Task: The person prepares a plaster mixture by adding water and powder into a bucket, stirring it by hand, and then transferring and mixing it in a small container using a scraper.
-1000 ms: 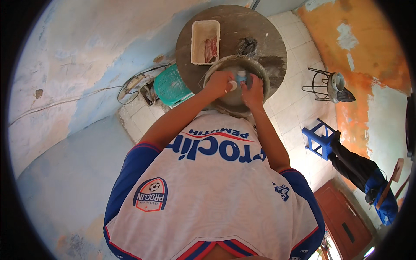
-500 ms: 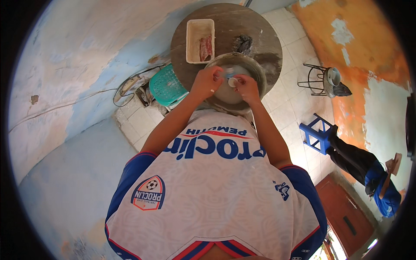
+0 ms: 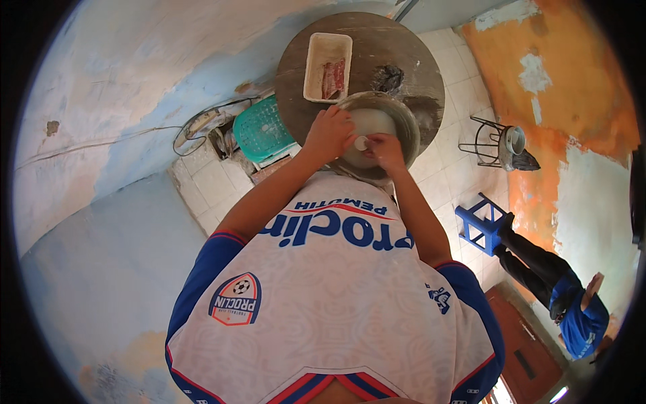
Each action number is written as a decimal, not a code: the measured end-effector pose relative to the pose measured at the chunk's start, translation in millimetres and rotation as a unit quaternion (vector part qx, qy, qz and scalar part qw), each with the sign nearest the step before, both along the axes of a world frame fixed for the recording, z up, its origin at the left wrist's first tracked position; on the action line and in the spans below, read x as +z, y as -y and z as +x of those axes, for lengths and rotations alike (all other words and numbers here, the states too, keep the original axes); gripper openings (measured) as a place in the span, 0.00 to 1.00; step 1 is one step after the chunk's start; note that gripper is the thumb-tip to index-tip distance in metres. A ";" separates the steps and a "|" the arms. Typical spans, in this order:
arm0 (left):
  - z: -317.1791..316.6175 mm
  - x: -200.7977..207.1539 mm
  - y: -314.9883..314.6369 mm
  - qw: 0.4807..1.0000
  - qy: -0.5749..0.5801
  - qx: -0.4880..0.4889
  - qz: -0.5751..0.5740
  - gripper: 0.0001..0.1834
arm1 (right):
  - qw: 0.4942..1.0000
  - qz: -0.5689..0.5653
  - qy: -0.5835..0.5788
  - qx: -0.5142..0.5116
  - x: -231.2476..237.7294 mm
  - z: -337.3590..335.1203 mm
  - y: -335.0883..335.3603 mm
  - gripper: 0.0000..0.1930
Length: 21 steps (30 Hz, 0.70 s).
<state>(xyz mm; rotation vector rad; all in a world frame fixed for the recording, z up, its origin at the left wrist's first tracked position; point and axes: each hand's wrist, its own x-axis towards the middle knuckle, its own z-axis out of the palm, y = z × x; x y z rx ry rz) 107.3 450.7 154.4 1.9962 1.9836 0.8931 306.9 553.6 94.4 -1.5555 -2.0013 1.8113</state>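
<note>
A round grey basin (image 3: 408, 116) with cloudy whitish liquid stands at the near edge of the round table. Over its left side is my left hand (image 3: 330, 133), back up and fingers curled inward; what they hold, if anything, is hidden. My right hand (image 3: 385, 151) is closed in a pinch at the right side of the basin. Between its fingertips is a small pale round piece (image 3: 362, 143), too small to name for certain. The hands are close together over the liquid.
On the dark round table (image 3: 296, 74) are a cream rectangular tray (image 3: 328, 42) holding reddish strips and a crumpled black bag (image 3: 388, 79). A green stool (image 3: 259, 128) stands left. At right are a black-framed stool (image 3: 479, 145), a blue stool (image 3: 474, 225) and another person (image 3: 568, 296).
My left hand has turned back-up, hiding its fingertips, and a blurred bluish-white thing between the hands no longer shows. The view has shifted slightly. The right hand still pinches the pale piece.
</note>
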 end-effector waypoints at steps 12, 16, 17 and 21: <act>-32.6 -4.8 2.6 0.975 0.061 0.201 0.076 0.19 | 0.981 -0.012 -0.170 -0.096 111.6 -103.8 -77.2 0.16; -38.6 -1.4 7.9 0.974 0.061 0.215 0.047 0.20 | 0.974 0.215 -0.072 -0.019 83.4 -171.9 -105.5 0.16; -38.3 0.3 8.9 0.973 0.060 0.220 0.037 0.20 | 0.957 0.287 -0.047 0.010 81.0 -181.9 -107.2 0.16; -33.3 -1.0 16.7 0.970 0.068 0.233 0.013 0.21 | 0.897 0.435 -0.007 0.070 80.1 -202.5 -105.3 0.16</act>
